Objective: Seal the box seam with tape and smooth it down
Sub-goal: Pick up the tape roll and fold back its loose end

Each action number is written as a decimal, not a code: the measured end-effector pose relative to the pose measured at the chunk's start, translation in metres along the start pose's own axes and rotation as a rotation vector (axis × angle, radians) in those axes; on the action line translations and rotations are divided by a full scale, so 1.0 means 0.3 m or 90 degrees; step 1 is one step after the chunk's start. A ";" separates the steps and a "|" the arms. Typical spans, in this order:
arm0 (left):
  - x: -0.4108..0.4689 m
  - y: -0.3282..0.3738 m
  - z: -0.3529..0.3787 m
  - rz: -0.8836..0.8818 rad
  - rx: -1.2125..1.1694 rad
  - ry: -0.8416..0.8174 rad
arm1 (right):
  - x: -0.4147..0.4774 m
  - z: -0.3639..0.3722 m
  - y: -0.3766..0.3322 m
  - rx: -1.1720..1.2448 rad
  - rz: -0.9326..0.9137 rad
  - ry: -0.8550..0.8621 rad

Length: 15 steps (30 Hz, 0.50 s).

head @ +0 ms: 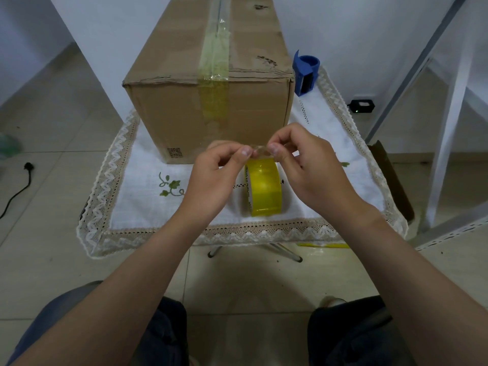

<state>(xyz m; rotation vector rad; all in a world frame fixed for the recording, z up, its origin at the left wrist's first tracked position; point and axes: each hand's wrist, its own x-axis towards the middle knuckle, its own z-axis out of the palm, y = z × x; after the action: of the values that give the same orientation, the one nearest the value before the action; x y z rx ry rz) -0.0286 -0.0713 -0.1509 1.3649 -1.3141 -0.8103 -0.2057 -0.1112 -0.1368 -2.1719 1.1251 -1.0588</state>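
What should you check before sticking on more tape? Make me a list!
1. Both hands pinch the small clear tape piece, left hand and right hand: ok.
2. Tape piece flat, not crumpled: cannot tell.
3. Brown cardboard box sits steady on the white lace-edged cloth: ok.
4. Yellowish tape strip already covers the top seam: ok.
5. Strip smooth: not ok, wrinkled.
6. Yellow tape roll within reach: ok.

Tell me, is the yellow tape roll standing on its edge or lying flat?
On its edge: the yellow tape roll shows its curved outer band upward on the white lace-trimmed cloth.
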 end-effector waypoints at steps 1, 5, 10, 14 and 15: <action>0.002 0.001 0.003 -0.002 -0.003 -0.002 | 0.000 0.001 0.000 -0.001 -0.002 0.003; 0.009 -0.001 0.010 -0.001 -0.016 -0.007 | -0.001 0.007 -0.002 0.002 -0.002 0.008; 0.011 -0.003 0.012 0.007 -0.013 0.001 | -0.002 0.005 0.000 -0.003 0.003 0.010; 0.006 0.008 0.010 -0.005 -0.035 0.009 | -0.002 0.002 -0.001 -0.005 0.013 0.012; 0.004 0.009 0.011 -0.005 -0.047 0.009 | -0.002 0.001 0.000 -0.006 0.014 0.013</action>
<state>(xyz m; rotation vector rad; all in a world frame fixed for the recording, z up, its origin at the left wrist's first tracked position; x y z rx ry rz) -0.0322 -0.0728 -0.1487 1.3167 -1.2567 -0.8448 -0.2056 -0.1105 -0.1372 -2.1556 1.1626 -1.0706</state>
